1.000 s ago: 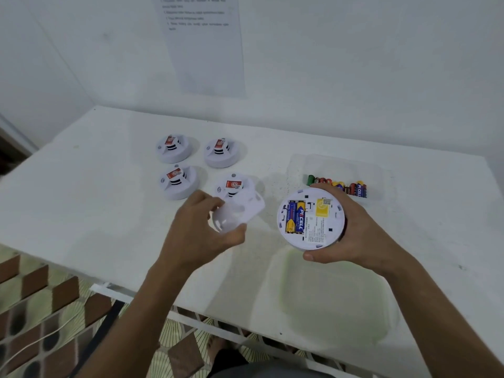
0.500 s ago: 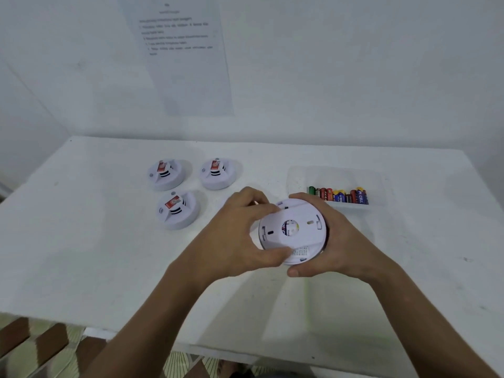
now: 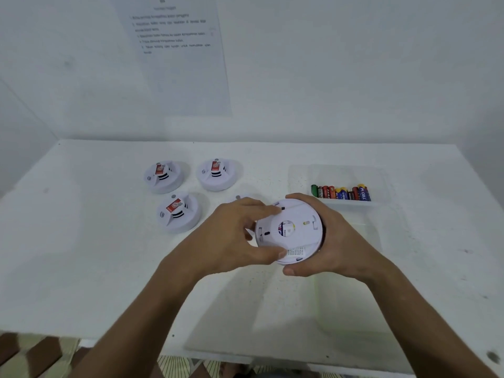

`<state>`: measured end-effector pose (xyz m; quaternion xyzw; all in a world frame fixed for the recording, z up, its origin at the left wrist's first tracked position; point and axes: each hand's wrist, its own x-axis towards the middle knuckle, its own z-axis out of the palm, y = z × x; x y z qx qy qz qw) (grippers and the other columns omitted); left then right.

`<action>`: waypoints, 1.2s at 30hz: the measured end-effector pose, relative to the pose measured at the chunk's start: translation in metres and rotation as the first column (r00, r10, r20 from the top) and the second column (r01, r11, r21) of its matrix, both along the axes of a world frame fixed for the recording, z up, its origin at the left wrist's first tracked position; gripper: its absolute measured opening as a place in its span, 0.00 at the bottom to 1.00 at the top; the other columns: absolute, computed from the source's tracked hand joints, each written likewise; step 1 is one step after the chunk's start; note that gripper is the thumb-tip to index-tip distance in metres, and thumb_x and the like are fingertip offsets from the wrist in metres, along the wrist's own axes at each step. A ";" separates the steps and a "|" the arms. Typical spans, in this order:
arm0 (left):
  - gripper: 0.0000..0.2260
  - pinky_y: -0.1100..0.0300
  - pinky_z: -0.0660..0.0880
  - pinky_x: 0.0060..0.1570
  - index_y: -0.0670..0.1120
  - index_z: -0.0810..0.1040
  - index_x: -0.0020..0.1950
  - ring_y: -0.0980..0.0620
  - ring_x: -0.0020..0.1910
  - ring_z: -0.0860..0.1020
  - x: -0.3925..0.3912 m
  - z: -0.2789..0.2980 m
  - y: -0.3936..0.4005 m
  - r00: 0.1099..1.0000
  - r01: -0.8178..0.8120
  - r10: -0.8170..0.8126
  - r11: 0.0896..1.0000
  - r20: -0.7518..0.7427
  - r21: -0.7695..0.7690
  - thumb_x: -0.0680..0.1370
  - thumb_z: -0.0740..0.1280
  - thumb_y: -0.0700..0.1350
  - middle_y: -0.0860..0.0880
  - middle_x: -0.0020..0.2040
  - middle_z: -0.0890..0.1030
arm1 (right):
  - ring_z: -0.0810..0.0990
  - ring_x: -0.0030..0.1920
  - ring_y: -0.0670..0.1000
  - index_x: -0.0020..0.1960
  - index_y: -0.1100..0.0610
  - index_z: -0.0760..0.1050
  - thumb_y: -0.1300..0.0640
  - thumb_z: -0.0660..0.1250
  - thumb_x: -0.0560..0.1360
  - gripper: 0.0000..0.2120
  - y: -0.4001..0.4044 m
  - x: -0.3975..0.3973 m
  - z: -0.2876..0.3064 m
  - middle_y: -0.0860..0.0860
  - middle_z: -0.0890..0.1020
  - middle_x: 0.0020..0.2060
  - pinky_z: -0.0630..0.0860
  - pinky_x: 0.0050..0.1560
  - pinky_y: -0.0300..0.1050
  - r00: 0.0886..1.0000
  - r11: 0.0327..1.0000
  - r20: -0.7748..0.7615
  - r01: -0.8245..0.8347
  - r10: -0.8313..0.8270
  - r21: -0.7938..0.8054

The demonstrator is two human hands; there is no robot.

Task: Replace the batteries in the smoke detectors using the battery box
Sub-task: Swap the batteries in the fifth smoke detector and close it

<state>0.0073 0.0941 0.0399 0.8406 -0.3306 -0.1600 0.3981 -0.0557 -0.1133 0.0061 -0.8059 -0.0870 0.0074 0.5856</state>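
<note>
A white tabletop [image 3: 81, 255] stands against a white wall with a printed sheet [image 3: 177, 55] stuck to it. At the right rear of the tabletop lies a clear battery box [image 3: 338, 173] with a row of coloured batteries [image 3: 342, 192] along its near side. At the left rear, three white smoke detectors [image 3: 178, 212] rest face up, close together. Near the centre, above the tabletop, the right hand [image 3: 335, 241] cups a fourth smoke detector [image 3: 290, 231], back side up, fingers curled round its rim. The left hand [image 3: 231, 238] pinches the round back cover [image 3: 297, 219] on it between thumb and fingertips.
</note>
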 end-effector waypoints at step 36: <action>0.38 0.67 0.77 0.44 0.67 0.67 0.68 0.59 0.48 0.77 0.014 -0.014 0.018 1.000 -0.004 0.004 0.999 0.006 -0.052 0.62 0.80 0.56 0.63 0.55 0.79 | 0.76 0.64 0.53 0.71 0.49 0.66 0.61 0.84 0.58 0.47 0.004 0.008 -0.010 0.46 0.76 0.64 0.80 0.57 0.58 0.999 0.997 -0.028 0.036 -0.034 0.070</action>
